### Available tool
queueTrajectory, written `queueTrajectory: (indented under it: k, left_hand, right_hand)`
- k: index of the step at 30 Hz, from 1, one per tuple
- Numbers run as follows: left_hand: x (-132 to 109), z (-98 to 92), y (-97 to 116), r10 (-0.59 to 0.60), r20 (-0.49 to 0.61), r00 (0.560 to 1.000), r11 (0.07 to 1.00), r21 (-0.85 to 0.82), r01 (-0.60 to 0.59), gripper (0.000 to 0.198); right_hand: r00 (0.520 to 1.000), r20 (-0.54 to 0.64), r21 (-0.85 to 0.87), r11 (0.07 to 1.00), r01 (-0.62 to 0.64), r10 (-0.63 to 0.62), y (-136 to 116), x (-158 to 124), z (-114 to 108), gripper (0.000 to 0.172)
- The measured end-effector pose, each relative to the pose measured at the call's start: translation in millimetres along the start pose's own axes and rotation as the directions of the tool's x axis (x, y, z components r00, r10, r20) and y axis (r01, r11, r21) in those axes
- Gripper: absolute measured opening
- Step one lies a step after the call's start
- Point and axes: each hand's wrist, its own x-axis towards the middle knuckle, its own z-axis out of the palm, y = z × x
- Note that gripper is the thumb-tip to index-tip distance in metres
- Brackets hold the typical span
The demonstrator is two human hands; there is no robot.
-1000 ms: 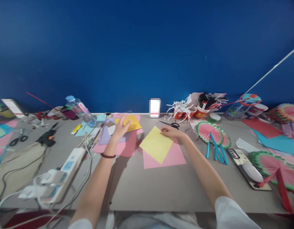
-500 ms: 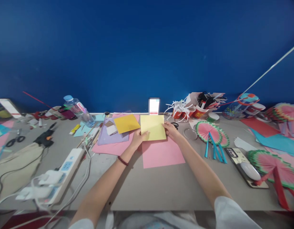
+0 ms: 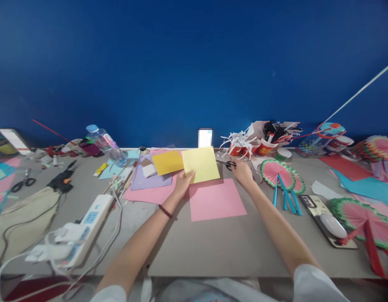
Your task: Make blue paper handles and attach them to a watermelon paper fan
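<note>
My left hand (image 3: 183,183) pinches the lower left edge of a light yellow paper sheet (image 3: 200,164), thumb on top, holding it up at a slight tilt. A pink sheet (image 3: 216,201) lies flat on the table below it. To the right, my right hand (image 3: 243,172) is at the black handles of a pair of scissors (image 3: 228,164), its fingers closed on them. The scissor blades point left toward the yellow sheet. A darker yellow sheet (image 3: 167,162) rests on a purple sheet (image 3: 149,178) left of my left hand.
Pink-and-green paper fans (image 3: 277,175) and a phone with a white mouse (image 3: 333,225) on it lie at right. Red cups (image 3: 265,147) with paper strips stand behind. At left are a power strip (image 3: 91,228), a glue gun (image 3: 62,180) and a tilted bottle (image 3: 107,144).
My right hand has let go of the yellow sheet and moved right to the scissors. The sheet has tilted slightly, held by the left hand alone.
</note>
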Motion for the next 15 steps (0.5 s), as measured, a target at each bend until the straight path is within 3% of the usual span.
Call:
queueTrajectory:
  k: [2, 8, 15]
  left_hand:
    - [-2.4, 2.7, -1.1, -0.016, 0.015, 1.0, 1.0, -0.014, 0.016, 0.041]
    - [-17.4, 21.0, -3.5, -0.101, 0.081, 0.992, 0.995, 0.009, 0.1, 0.039]
    - [-36.5, 21.4, -2.4, -0.189, 0.067, 0.98, 0.969, 0.171, 0.176, 0.04]
  right_hand:
    - [0.999, 0.054, -0.091, 0.996, 0.013, -0.008, 0.4, -2.8, -0.7, 0.027]
    - [0.99, 0.137, -0.119, 0.993, -0.013, 0.029, -3.4, 1.1, -6.4, 0.017]
    - [0.989, 0.125, -0.051, 0.996, -0.075, 0.081, 4.5, -5.3, -19.4, 0.01]
